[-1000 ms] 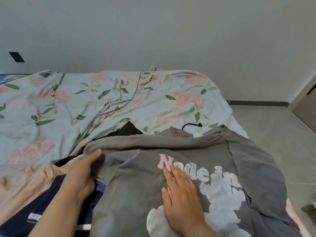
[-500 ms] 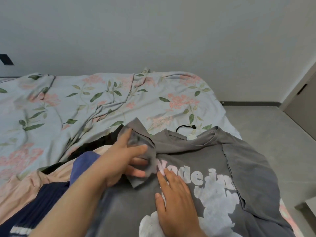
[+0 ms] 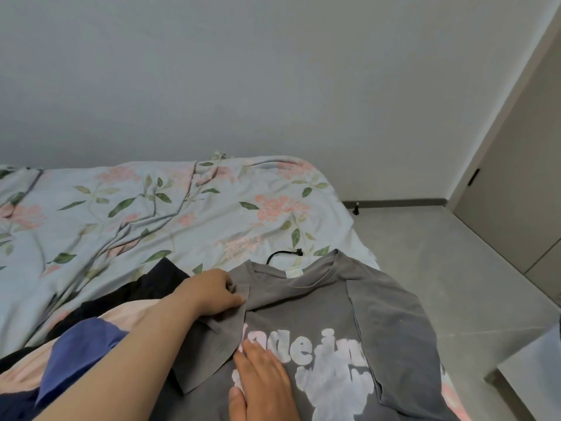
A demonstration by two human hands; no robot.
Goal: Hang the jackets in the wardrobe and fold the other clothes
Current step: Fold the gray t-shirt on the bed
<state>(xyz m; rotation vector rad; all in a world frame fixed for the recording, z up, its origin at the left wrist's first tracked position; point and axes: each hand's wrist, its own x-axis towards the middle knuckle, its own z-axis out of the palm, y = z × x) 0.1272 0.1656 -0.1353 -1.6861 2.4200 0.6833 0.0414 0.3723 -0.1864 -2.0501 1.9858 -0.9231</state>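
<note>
Grey T-shirt (image 3: 388, 314), limp and creased, pinched by left hand (image 3: 212, 291).

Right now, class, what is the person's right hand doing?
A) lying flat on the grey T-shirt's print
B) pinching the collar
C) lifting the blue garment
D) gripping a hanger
A: the right hand rests with straight fingers on the grey T-shirt, over its pale print.

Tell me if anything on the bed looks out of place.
A black cord pokes out behind the collar of the grey T-shirt onto the floral bedspread; what it belongs to is hidden. Nothing else stands out.
</note>
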